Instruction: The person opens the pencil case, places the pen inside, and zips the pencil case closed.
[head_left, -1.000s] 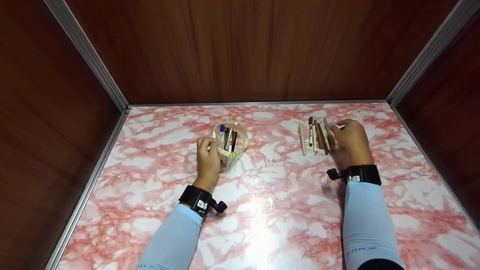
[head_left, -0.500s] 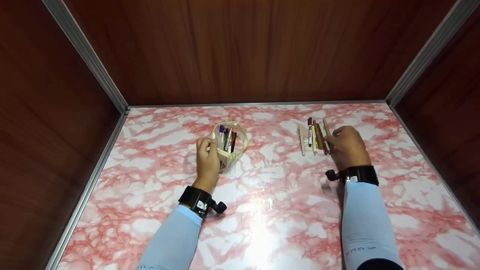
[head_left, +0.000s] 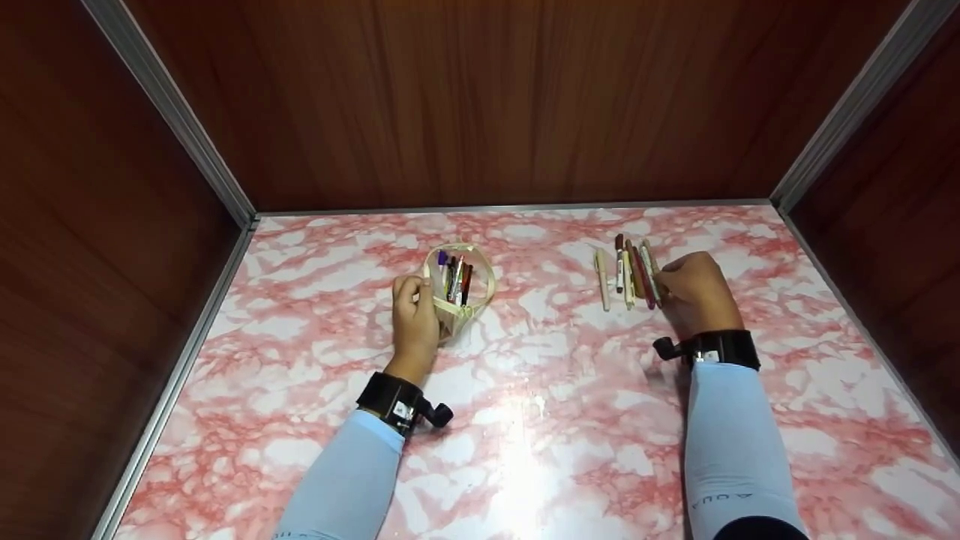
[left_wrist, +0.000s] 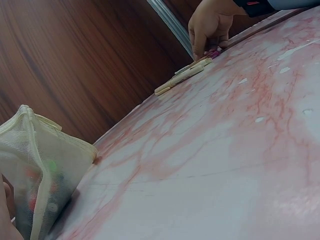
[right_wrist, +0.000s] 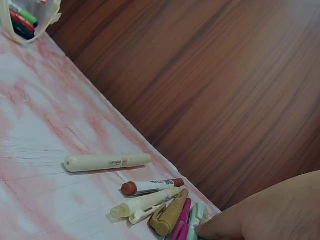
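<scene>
My left hand grips the near left rim of a cream mesh pencil pouch. Its mouth is open, and several pens stand inside. At the right, my right hand has its fingers curled down around the right end of a row of pens on the table. A mint green pen touches a fingertip in the right wrist view. Beside it lie a magenta pen, a tan pen, a pale yellow pen and a brown-capped marker. My palm hides some fingertips.
A cream pen lies slightly apart, left of the row. The tabletop has a red and white marbled pattern. Dark wood panels with metal edging stand behind and on both sides.
My right hand has moved slightly left and nearer, and the pens at the row's right end have shifted left, closer together. My left hand and the pouch have stayed still.
</scene>
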